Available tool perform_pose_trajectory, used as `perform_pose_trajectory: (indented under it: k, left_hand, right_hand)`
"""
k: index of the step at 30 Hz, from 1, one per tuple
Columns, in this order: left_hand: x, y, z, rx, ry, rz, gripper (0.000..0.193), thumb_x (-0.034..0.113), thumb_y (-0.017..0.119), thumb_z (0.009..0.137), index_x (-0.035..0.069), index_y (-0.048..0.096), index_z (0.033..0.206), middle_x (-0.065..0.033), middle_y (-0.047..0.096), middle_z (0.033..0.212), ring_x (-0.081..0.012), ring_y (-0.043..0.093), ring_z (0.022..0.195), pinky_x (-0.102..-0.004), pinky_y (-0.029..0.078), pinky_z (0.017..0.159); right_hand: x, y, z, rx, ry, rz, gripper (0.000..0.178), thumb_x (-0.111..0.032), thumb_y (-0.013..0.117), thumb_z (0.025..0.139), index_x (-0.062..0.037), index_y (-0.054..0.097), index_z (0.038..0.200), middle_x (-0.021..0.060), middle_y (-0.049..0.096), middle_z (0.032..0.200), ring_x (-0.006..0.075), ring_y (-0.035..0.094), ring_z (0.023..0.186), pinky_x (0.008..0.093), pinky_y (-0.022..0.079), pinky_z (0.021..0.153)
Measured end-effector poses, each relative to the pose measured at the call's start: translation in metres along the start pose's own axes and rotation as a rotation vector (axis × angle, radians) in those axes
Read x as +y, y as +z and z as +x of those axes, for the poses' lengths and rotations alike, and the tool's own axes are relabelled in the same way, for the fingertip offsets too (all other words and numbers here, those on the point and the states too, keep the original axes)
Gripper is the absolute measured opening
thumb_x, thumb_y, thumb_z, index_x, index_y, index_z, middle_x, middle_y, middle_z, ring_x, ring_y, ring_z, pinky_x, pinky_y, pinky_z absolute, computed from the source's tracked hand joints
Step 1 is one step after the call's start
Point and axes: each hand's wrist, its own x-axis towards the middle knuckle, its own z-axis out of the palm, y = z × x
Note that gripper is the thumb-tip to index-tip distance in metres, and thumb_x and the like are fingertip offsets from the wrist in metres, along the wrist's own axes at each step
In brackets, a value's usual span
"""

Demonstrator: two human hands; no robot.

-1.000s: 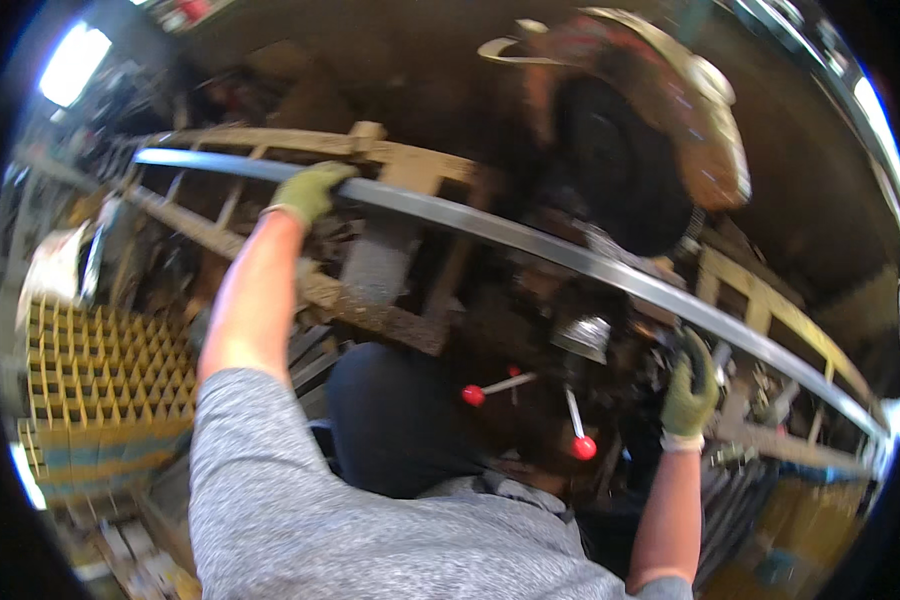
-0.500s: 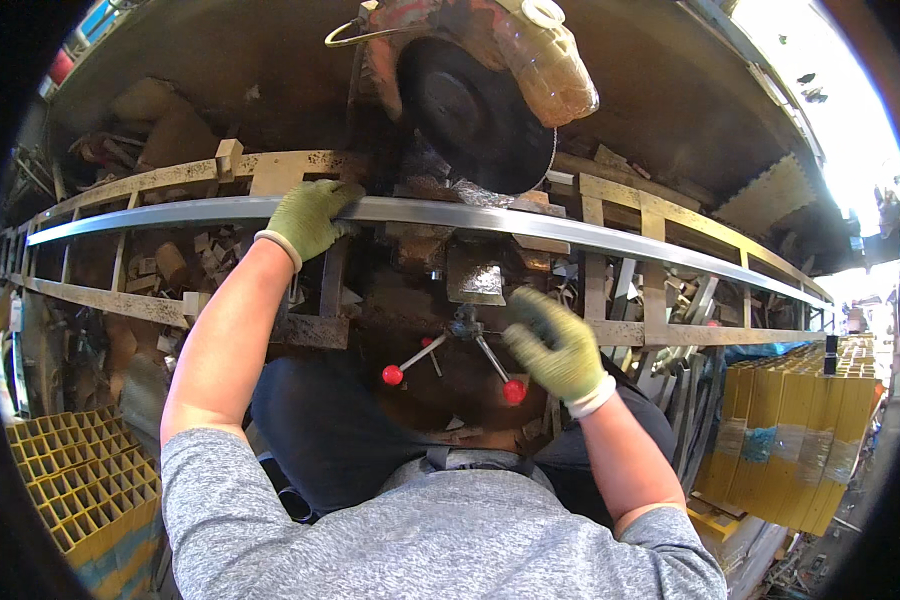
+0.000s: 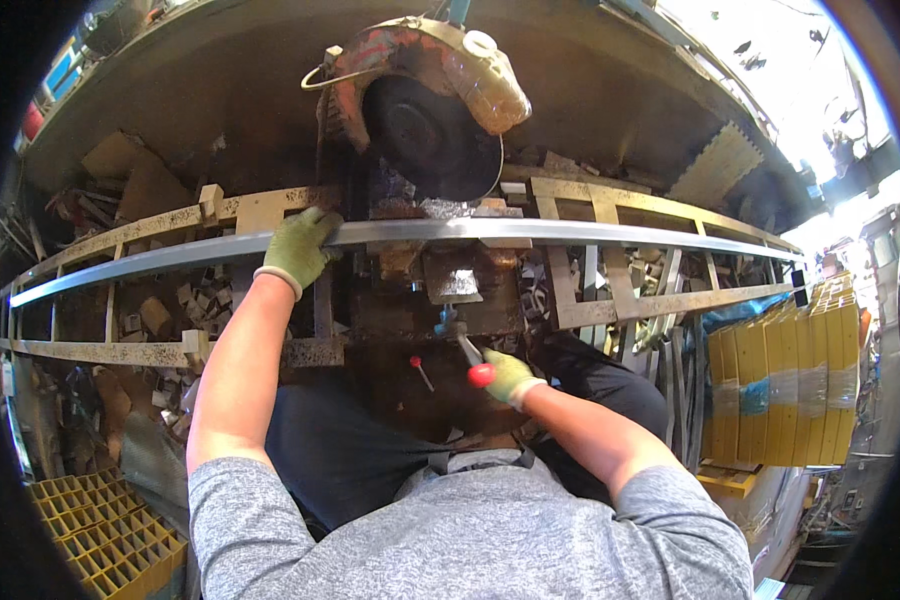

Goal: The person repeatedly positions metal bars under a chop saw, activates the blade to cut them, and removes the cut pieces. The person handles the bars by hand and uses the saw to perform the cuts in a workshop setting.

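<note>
A long silvery metal bar [image 3: 560, 231] lies across the frame from left to right, under the saw. My left hand [image 3: 305, 248], in a yellow-green glove, is closed around it left of the blade. The dark round blade [image 3: 415, 135] stands behind the bar in a worn red guard [image 3: 370, 55]. In front of the bar is a metal clamp block [image 3: 452, 278] with a screw and spoked handle. My gloved right hand [image 3: 511, 377] is closed at a handle lever [image 3: 470, 350] whose red ball knob [image 3: 481, 375] shows beside the fingers. Another red knob [image 3: 416, 361] sits farther left.
A plastic bottle [image 3: 490, 85] is fixed by the guard. Metal frames [image 3: 140, 350] stretch to both sides, with small offcuts [image 3: 205, 300] beneath. Bundled yellow tubes [image 3: 785, 385] stand at the right, more yellow tube ends [image 3: 105, 530] at the lower left.
My right hand has moved down and left from open air onto the lever, and the handle's knobs have shifted. My left hand stays on the bar. The whole view has shifted slightly.
</note>
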Motion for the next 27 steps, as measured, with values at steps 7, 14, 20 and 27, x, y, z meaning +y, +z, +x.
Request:
perform_pose_trajectory:
  k: [7,14,20,27]
  left_hand:
    - [-0.004,0.011,0.007,-0.11,-0.036,0.106,0.065,0.036,0.088,0.104,0.018,0.071,0.164,-0.0101,0.067,0.165,-0.0359,0.068,0.149,-0.0496,0.052,0.131]
    - [0.06,-0.016,-0.02,0.105,-0.084,0.208,0.064,0.036,0.078,0.113,0.012,0.064,0.17,-0.0174,0.056,0.181,-0.0437,0.058,0.162,-0.0538,0.043,0.139]
    - [0.181,0.024,-0.133,-0.353,-0.113,-0.542,0.084,0.075,0.069,0.114,-0.001,0.077,0.149,-0.0325,0.081,0.142,-0.0539,0.076,0.132,-0.0566,0.06,0.117]
    - [0.186,0.089,-0.138,-0.795,-0.708,-1.789,0.044,0.041,0.074,0.124,0.006,0.083,0.148,-0.01,0.09,0.116,-0.0175,0.079,0.095,-0.0361,0.062,0.081]
  right_hand:
    - [-0.148,0.089,0.016,-0.711,0.096,1.986,0.055,-0.047,0.088,0.112,-0.0072,0.078,0.148,0.0169,0.084,0.146,0.0372,0.081,0.132,0.0473,0.063,0.113]
    - [-0.088,0.001,-0.05,-0.188,-0.314,0.659,0.07,-0.04,0.083,0.112,-0.0009,0.066,0.168,0.0259,0.077,0.159,0.0402,0.074,0.148,0.047,0.057,0.126]
    - [-0.038,0.02,-0.041,0.211,-0.02,0.667,0.1,-0.041,0.085,0.104,0.0116,0.045,0.179,0.0414,0.06,0.173,0.0512,0.058,0.165,0.0507,0.045,0.14]
    - [-0.046,0.056,-0.011,-0.052,-0.079,0.483,0.142,-0.053,0.093,0.091,0.0149,0.013,0.188,0.0445,0.054,0.177,0.0523,0.058,0.166,0.0471,0.049,0.137]
